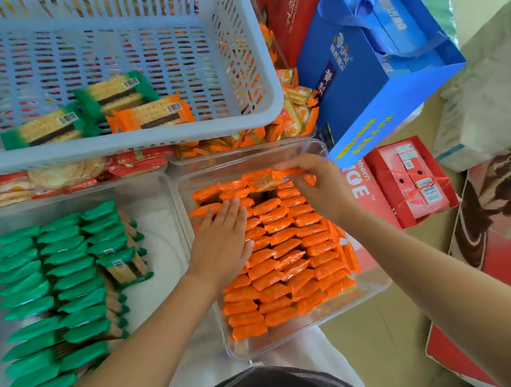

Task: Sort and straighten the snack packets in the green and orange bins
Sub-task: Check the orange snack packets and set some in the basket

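A clear bin on the right holds several rows of orange snack packets standing on edge. My left hand lies flat with straight fingers on the left rows, pressing them. My right hand pinches one orange packet at the bin's far end, held tilted above the rows. A second clear bin on the left holds rows of green packets; one green packet lies face up against them.
A pale blue slotted basket sits behind, holding two green packets and one orange packet. Bins of red and orange snacks lie under it. A blue gift bag, red boxes and cardboard stand to the right.
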The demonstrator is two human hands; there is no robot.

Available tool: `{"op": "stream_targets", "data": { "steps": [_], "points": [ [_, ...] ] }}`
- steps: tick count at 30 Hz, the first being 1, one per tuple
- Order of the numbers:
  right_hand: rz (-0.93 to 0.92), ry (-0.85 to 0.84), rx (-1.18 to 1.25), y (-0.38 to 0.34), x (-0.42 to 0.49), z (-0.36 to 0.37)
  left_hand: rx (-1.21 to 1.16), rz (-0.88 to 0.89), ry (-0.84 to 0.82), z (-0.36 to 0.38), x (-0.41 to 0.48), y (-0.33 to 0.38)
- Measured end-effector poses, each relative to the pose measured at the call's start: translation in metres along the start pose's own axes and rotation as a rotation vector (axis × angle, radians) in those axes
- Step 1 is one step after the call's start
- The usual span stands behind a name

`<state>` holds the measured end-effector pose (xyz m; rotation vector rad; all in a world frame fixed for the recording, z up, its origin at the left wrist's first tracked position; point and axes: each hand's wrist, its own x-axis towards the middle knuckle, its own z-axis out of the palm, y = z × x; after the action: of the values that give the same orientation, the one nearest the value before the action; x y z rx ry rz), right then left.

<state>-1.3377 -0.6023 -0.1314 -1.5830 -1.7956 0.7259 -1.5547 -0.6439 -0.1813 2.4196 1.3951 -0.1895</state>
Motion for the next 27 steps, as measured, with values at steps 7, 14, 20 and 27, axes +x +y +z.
{"op": "stream_targets", "data": {
  "steps": [7, 14, 20, 27],
  "points": [
    [-0.062, 0.003, -0.052, -0.005, 0.013, -0.001, 0.094, -0.010, 0.030, 0.003, -0.001, 0.002],
    [-0.040, -0.098, -0.054, 0.001, 0.016, 0.001, 0.141, -0.018, 0.053, 0.005, -0.002, 0.002],
    [-0.089, -0.166, -0.174, 0.019, 0.008, 0.020, 0.122, -0.010, 0.055, 0.006, -0.002, 0.001],
    [-0.169, 0.016, -0.446, 0.028, -0.002, 0.043, 0.058, 0.005, 0.087, 0.002, -0.002, 0.000]
  ]
}}
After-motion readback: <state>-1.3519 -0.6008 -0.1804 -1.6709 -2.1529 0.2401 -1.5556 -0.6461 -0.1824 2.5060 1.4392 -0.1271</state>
